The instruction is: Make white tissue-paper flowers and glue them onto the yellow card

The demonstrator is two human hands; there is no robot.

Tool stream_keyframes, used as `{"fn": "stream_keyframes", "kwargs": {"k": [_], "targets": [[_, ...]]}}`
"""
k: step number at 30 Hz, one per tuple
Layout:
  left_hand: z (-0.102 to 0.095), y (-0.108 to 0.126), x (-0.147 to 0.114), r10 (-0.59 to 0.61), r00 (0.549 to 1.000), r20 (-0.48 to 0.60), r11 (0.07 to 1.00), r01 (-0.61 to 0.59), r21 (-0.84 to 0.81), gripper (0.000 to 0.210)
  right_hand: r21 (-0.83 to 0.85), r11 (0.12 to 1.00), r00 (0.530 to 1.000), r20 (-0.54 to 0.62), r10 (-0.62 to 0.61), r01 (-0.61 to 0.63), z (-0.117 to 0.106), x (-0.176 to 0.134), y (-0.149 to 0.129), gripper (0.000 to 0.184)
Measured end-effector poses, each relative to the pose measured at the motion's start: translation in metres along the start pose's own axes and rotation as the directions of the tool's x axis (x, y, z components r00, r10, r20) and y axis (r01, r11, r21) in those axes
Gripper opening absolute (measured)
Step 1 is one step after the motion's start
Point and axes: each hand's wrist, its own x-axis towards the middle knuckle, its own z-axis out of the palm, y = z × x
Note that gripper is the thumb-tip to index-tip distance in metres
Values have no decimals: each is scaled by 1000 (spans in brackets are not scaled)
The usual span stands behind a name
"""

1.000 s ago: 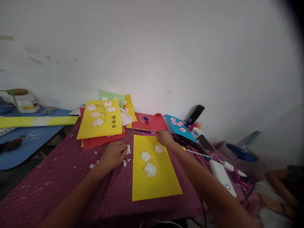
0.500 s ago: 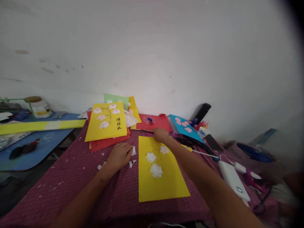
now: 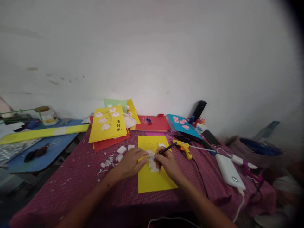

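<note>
A yellow sheet (image 3: 156, 183) lies on the table in front of me, with white paper flowers (image 3: 154, 167) and thin drawn stems on it. My right hand (image 3: 167, 163) is over the sheet's right half, its fingers closed round a dark, slim pen-like stick (image 3: 168, 147) whose upper end slants up to the right. The stick's lower end is hidden by the fingers. At the sheet's left edge my left hand (image 3: 131, 161) reaches toward the flowers, thumb and forefinger apart, with nothing visible held. White paper scraps (image 3: 110, 161) lie left of it.
A yellow glue gun (image 3: 184, 147) with a dark cord lies right of the sheet. Finished yellow cards (image 3: 102, 129) are stacked at the back left; a blue flower card (image 3: 192, 128) stands at the back right. A white power bank (image 3: 230, 171) and phone (image 3: 211, 137) are at right.
My right hand has come back from the sheet's far edge to the flowers with the dark stick. My left hand has moved right, uncovering scraps. The glue gun now shows more fully.
</note>
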Motion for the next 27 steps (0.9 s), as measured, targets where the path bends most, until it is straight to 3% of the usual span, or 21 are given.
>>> {"fn": "stream_keyframes", "kwargs": {"k": [3,7,9,11,12,14,15,18,21,24,27], "targets": [[11,36,1,52,990,128,998,-56,21,35,135,990,996,80,31,-42,6,-19,4,13],[21,65,-9,-35,993,114,999,32,27,37,135,985,992,86,93,-104,2,-37,-1,26],[22,72,-21,-68,991,111,997,70,-12,36,119,988,994,-19,105,-102,-10,-39,-12,26],[19,74,-35,-95,987,132,995,99,-29,35,104,995,958,-283,37,-7,-28,-35,-28,30],[17,72,-41,-121,984,133,991,127,-41,36,101,994,936,-352,2,36,-39,-31,-37,28],[10,61,-46,-173,979,108,982,180,-61,37,70,989,880,-468,-80,127,-57,-23,-49,23],[5,53,-45,-198,977,73,976,204,-74,38,19,986,876,-462,-140,168,-62,-19,-53,22],[-10,23,-21,-306,946,-103,949,294,-117,41,-125,966,903,-345,-257,227,-63,-3,-51,21],[-20,-9,15,-374,890,-262,921,323,-218,43,-263,944,939,-226,-261,199,-51,22,-36,21],[-19,-38,39,-411,837,-362,905,326,-274,44,-407,895,944,-179,-276,184,-41,54,-19,28],[-9,-61,39,-405,814,-416,912,326,-250,43,-475,864,948,-165,-272,165,-34,81,-2,26]]}}
